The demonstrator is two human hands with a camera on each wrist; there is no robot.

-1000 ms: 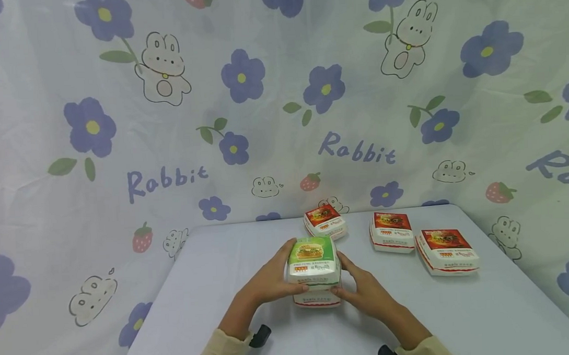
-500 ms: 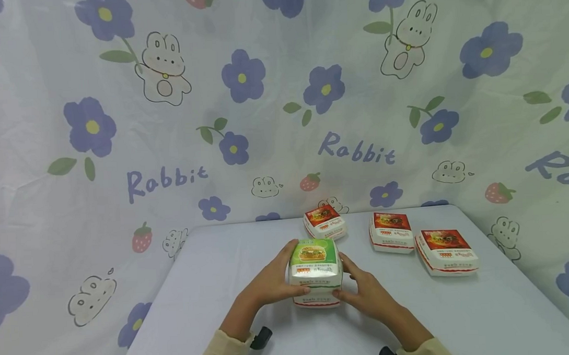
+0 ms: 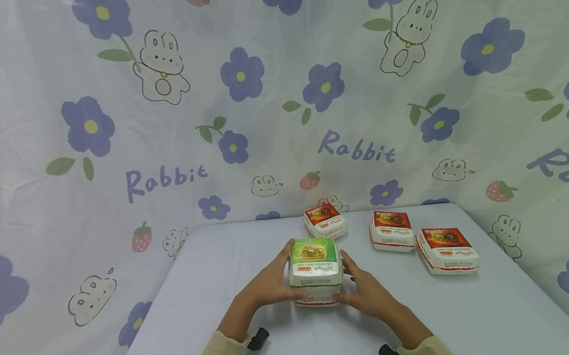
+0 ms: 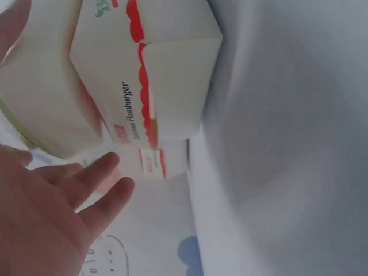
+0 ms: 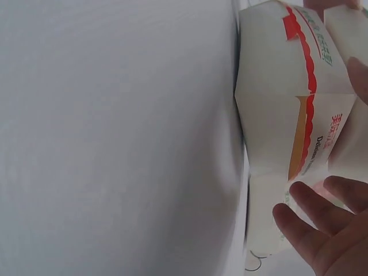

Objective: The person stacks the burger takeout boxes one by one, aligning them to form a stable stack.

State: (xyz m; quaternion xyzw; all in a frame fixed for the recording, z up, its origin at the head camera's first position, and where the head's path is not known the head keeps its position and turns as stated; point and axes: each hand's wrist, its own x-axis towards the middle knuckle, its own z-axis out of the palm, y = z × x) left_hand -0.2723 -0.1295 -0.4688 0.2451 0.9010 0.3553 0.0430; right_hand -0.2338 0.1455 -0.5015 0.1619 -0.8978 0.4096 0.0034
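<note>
A hamburger box with a green lid (image 3: 314,256) sits on top of a hamburger box with red trim (image 3: 317,303) at the table's middle. My left hand (image 3: 269,280) holds the green-lidded box from its left, thumb at the front and fingers along the side. From the other side, my right hand (image 3: 366,292) grips it, thumb near the front right corner. In the left wrist view the lower box (image 4: 172,86) stands on the table, with the upper box (image 4: 46,80) against it. The right wrist view shows the lower box (image 5: 276,126) beside several extended fingertips.
Behind the stack is a red-lidded hamburger box (image 3: 326,221). Another red-lidded box (image 3: 392,231) stands farther right, and a third red-lidded box (image 3: 447,251) is near the table's right side. A patterned curtain (image 3: 273,120) hangs behind the white table (image 3: 221,253).
The green-lidded box has come down slightly and lines up more squarely with the box below. Both thumbs are a little lower. The three red-lidded boxes have stayed put.
</note>
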